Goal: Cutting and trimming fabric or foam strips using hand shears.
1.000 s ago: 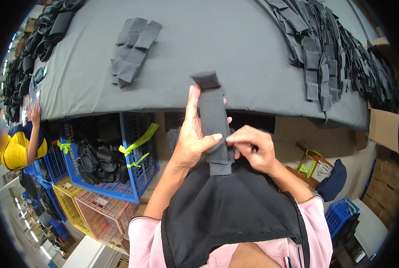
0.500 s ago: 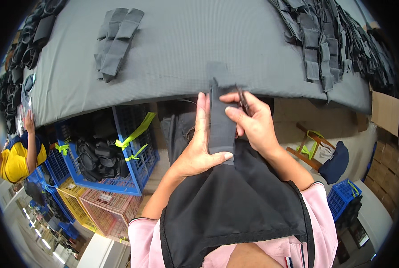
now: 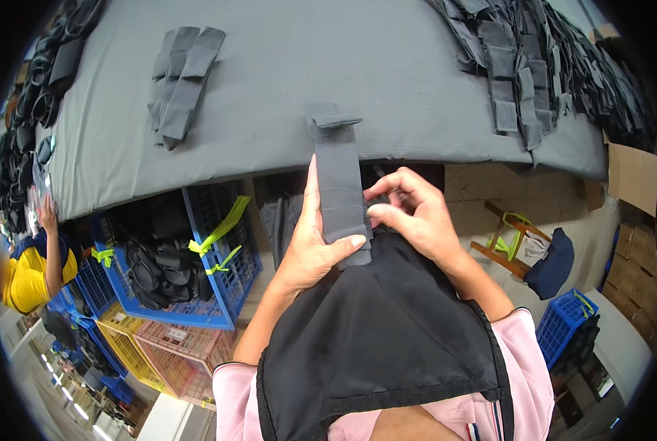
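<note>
A dark grey fabric strip (image 3: 340, 173) stands lengthwise before me, its far end folded over at the table edge. My left hand (image 3: 306, 253) grips its near part, the thumb lying across the front and the fingers behind along the left side. At the strip's right edge is my right hand (image 3: 422, 220), thumb and forefinger drawn together close to the fabric. What that pinch holds is too small to make out, and the other fingers curl into the palm. A fine loose thread seems to cross the strip's middle.
The grey-covered table (image 3: 270, 81) bears a small bundle of grey strips (image 3: 185, 84) at left and a large heap (image 3: 516, 73) at right. Below stand a blue crate (image 3: 225, 287) of black pieces, a pink crate (image 3: 178, 345) and a wooden stool (image 3: 501, 242). A person in yellow (image 3: 38, 264) works at left.
The strip and my left hand have shifted slightly left, and the strip's far end now folds over. My right hand has moved lower along its edge; the dark tool seen in it is now hidden.
</note>
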`<state>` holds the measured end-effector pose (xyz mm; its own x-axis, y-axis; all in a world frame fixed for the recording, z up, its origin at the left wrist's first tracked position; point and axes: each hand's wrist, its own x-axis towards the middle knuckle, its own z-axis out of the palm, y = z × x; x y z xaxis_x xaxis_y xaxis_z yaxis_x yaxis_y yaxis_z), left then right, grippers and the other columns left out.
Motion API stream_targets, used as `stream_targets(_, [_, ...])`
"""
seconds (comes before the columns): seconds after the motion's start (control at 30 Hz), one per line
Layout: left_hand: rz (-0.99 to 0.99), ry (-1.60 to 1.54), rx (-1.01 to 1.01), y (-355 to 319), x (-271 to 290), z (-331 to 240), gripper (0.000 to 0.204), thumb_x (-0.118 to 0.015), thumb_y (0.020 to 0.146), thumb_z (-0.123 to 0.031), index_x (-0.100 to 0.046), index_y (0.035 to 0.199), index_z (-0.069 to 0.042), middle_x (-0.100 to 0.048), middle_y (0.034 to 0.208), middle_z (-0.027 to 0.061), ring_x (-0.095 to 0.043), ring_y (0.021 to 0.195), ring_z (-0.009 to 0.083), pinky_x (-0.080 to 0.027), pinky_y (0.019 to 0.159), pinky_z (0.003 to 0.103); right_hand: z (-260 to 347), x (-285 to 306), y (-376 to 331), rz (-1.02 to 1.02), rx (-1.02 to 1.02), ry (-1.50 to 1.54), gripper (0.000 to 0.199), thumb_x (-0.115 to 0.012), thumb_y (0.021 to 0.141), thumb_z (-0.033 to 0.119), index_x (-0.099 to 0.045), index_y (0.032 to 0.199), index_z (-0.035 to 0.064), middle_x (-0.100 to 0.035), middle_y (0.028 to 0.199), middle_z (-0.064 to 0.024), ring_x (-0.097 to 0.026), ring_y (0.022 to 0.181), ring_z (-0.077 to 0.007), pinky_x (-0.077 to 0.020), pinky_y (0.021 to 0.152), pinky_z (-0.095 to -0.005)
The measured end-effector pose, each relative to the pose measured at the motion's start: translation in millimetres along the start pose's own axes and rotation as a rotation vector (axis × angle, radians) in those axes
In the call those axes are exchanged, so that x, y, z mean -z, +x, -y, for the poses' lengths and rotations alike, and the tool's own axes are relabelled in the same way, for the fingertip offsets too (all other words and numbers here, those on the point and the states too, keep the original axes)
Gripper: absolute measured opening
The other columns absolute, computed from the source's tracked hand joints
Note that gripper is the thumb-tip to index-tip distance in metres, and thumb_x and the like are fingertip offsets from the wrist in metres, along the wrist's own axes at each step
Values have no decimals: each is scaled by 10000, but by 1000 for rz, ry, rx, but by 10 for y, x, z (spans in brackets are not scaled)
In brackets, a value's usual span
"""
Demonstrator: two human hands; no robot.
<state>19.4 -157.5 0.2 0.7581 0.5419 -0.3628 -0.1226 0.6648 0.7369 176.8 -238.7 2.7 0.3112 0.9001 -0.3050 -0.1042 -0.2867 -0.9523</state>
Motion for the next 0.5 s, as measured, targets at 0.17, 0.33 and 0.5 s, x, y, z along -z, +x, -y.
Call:
stream_targets(0.17, [-75, -15, 38, 27, -30, -50, 996, -742, 674, 7, -125, 1452, -66, -426, 1319, 103, -492, 1174, 249, -466, 943, 387, -23, 34, 11, 71, -10, 271, 131, -652, 798, 19, -535, 746, -9, -464, 779, 3, -462, 692, -57, -404, 638, -220])
stream_targets(0.33, [-19, -159, 21, 90, 12, -137, 706, -675, 774, -26, -299, 1372, -34, -495, 1253, 184, -525, 1147, 253, -464, 946, 369, -28, 298, -112, 232, -125, 399, 167, -665, 760, 54, -515, 692, 31, -484, 686, 0, -425, 630, -43, -328, 586, -198])
stream_targets(0.5, [-95, -207, -36, 158, 56, -152, 633, -657, 823, -167, -347, 1338, 32, -465, 1294, 169, -549, 1106, 272, -491, 908, 370, -208, 553, -277, -88, -137, 258, 154, -621, 843, 115, -566, 746, 9, -624, 747, -36, -437, 562, -41, -351, 533, -185])
